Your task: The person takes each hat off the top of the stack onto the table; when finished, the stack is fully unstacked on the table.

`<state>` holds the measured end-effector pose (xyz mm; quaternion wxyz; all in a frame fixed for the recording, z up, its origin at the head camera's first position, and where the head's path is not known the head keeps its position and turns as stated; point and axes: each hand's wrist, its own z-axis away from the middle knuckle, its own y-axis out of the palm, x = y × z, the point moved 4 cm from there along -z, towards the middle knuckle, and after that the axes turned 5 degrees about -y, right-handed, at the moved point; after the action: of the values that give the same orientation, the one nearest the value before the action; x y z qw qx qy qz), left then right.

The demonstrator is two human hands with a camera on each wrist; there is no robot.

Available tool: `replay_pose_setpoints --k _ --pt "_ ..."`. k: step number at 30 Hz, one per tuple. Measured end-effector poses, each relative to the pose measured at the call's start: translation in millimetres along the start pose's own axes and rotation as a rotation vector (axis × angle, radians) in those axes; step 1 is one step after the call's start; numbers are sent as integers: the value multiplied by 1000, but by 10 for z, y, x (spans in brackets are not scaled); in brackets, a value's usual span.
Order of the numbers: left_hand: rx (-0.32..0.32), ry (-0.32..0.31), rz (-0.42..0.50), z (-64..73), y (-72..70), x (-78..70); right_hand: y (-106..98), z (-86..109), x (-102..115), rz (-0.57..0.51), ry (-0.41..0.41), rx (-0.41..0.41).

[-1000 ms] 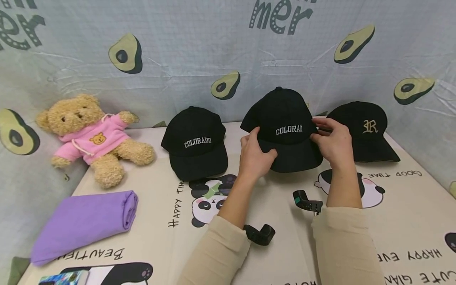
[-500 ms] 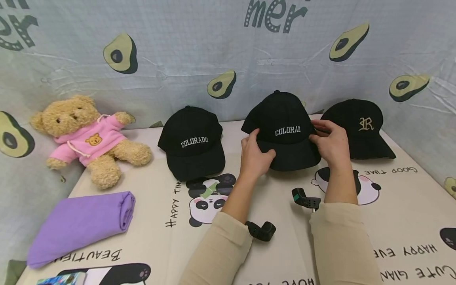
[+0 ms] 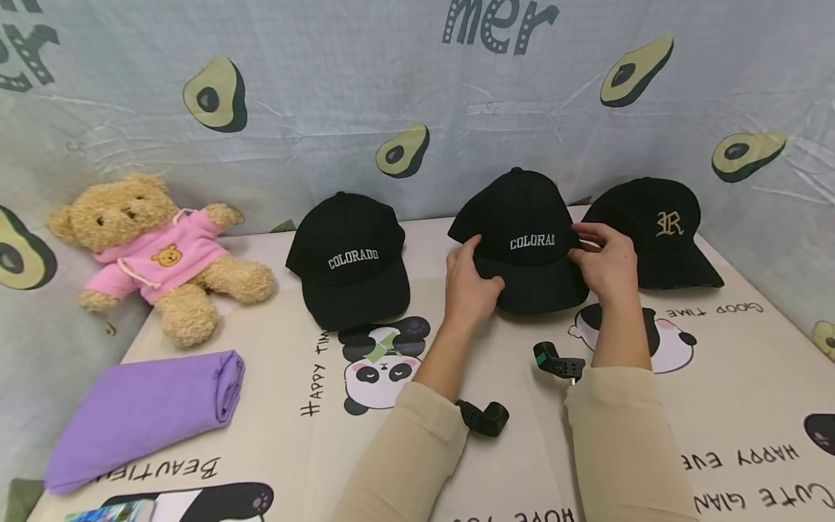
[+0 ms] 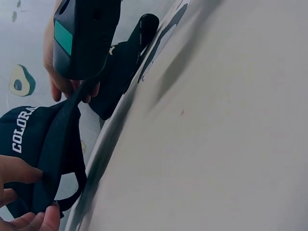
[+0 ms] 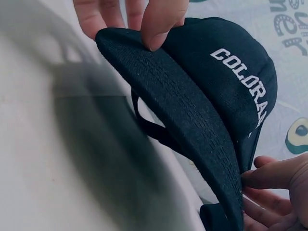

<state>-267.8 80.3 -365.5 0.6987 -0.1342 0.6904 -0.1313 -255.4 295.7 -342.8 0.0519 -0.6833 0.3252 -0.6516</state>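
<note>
Both hands hold a black baseball cap (image 3: 522, 217) with white lettering, partly covered, across its front. My left hand (image 3: 471, 286) pinches the left side of the brim, thumb on top and fingers beneath, as the left wrist view shows. My right hand (image 3: 607, 264) grips the cap's right side where brim meets crown. In the right wrist view the brim (image 5: 178, 110) hangs above the table with a shadow below it, and the back strap (image 5: 154, 130) shows under it. A similar cap (image 3: 349, 261) reading COLORADO sits to the left. Behind my right hand stands a black cap (image 3: 652, 232) with a gold R.
A teddy bear (image 3: 153, 246) in a pink hoodie leans at the back left. In front of it lies a folded purple cloth (image 3: 150, 413). A colourful flat item (image 3: 114, 511) is cut off at the near left edge. An avocado-print curtain (image 3: 293, 87) hangs behind the table.
The held cap has come down slightly toward the table and shifted a little right relative to the other caps. Both hands keep their hold. The head view has drifted slightly.
</note>
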Motion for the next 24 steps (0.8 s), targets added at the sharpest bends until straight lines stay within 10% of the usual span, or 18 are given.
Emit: replay_pose_setpoints --k 7,24 --pt "2 6 -14 -25 33 29 24 -25 -70 -31 12 -9" --pt "250 57 -13 -82 210 59 -75 -102 -238 -76 23 -45"
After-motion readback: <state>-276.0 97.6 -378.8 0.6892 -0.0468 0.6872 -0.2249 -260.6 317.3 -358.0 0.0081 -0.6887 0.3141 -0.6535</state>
